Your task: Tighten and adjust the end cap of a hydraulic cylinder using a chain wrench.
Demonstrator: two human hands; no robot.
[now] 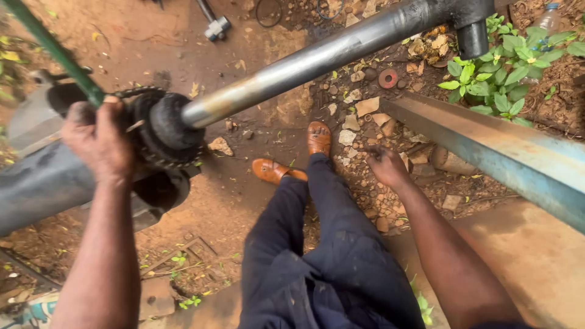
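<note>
At frame left, green bar (55, 52) is gripped by clenched left hand (97, 143), just beside chain (143, 92) wrapped round black end cap (167, 125) of steel rod (317, 58). Right hand (385, 166) hangs free over rubble, fingers loosely curled, w/ nothing held.

Bottle: a clear plastic bottle (549, 17) lies at the top right edge, on the red soil beside the green plants (499, 67).
Labels, signs, screens: none visible.
</note>
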